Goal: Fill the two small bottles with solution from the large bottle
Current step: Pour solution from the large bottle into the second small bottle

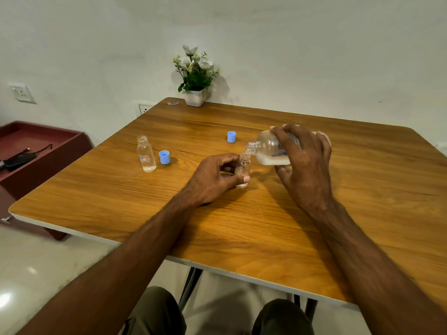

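Near the middle of the wooden surface (242,226), your left hand (215,180) is wrapped around 1 small bottle (243,170) that stands upright. Your right hand (304,160) grips the large bottle (268,148) and tips it on its side, so its open mouth sits right over the small bottle's neck. White liquid lies in the large bottle's low side. Off to the left stands the other small bottle (145,153), open, with a blue cap (164,157) just beside it. Another blue cap (231,137) sits farther back. A potted plant (196,78) stands by the wall.
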